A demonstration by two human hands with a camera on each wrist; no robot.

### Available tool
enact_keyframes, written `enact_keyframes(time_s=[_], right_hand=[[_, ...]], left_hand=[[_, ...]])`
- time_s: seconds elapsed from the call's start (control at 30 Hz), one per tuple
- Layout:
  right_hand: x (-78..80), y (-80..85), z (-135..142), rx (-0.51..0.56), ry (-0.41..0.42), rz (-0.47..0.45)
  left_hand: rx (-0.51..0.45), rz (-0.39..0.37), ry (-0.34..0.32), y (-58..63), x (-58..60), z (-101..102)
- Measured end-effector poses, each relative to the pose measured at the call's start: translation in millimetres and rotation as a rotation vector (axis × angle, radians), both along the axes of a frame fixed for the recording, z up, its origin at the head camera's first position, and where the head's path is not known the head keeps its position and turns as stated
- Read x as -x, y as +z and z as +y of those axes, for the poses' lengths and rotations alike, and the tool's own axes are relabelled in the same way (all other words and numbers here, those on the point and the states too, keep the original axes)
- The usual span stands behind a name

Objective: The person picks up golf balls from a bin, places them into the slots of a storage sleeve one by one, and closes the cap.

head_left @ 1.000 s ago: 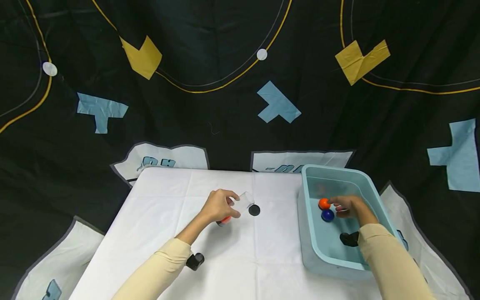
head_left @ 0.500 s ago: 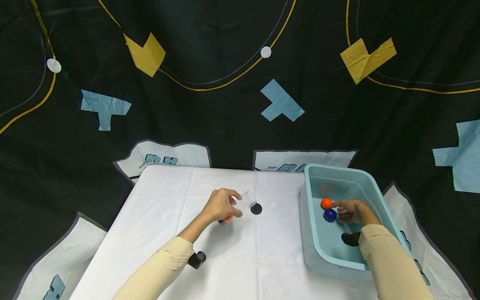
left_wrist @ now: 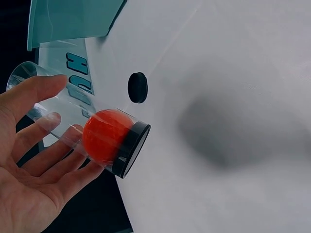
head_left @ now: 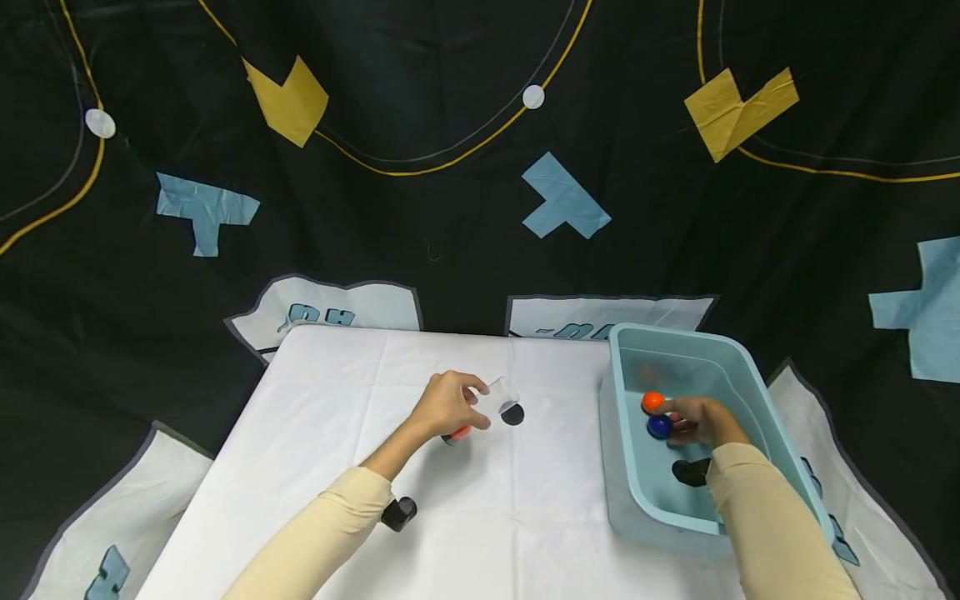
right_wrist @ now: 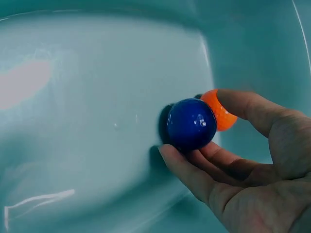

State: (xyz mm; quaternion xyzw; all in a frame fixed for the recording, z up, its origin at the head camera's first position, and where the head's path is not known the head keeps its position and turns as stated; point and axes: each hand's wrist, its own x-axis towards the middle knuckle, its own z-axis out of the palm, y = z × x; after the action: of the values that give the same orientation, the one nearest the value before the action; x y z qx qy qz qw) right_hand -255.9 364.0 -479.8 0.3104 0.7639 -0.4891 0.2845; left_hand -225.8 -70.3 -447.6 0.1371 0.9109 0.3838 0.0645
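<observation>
My left hand (head_left: 447, 406) grips a clear plastic tube (left_wrist: 68, 104) and holds it tilted above the table. An orange-red ball (left_wrist: 108, 136) sits inside the tube against its black end cap (left_wrist: 131, 149); the opposite end is uncapped. A loose black lid (head_left: 513, 414) lies on the white table nearby. Inside the light blue bin, my right hand (head_left: 701, 419) reaches down to a dark blue ball (right_wrist: 192, 124). Its lower fingertips are right at the blue ball's edge, while the upper digit overlaps an orange ball (right_wrist: 221, 112) just beside it.
The light blue bin (head_left: 618, 500) stands at the table's right side, with raised walls around my right hand. The white cloth-covered table (head_left: 465, 550) ends at a black curtain (head_left: 420, 250) behind. Black wrist-worn cameras (head_left: 399, 514) sit by both wrists.
My right hand's fingers have come in closer around the blue ball. The left hand still holds the tube, shifted slightly to the right, nearer the loose lid.
</observation>
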Motion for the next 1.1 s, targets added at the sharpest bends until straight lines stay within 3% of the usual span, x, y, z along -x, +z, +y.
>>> enact_keyframes(time_s=[0.27,0.63,0.9,1.1], right_hand=[[0.0,-8.6,0,-0.057,-0.030,-0.009],[0.3,-9.9,3,0.053,-0.096,-0.007],[-7.0,-5.9,16,0.136,-0.034,0.008],[-2.9,10.5,20,0.213,0.054,0.016]], left_hand=[[-0.004,0.014,0.007,-3.2,-0.5,-1],[0.007,0.015,0.025,-3.1,1.6,-3],[0.012,0.009,0.021,-5.4,0.2,-5],[0.003,0.017,0.014,-5.1,0.4,-4]])
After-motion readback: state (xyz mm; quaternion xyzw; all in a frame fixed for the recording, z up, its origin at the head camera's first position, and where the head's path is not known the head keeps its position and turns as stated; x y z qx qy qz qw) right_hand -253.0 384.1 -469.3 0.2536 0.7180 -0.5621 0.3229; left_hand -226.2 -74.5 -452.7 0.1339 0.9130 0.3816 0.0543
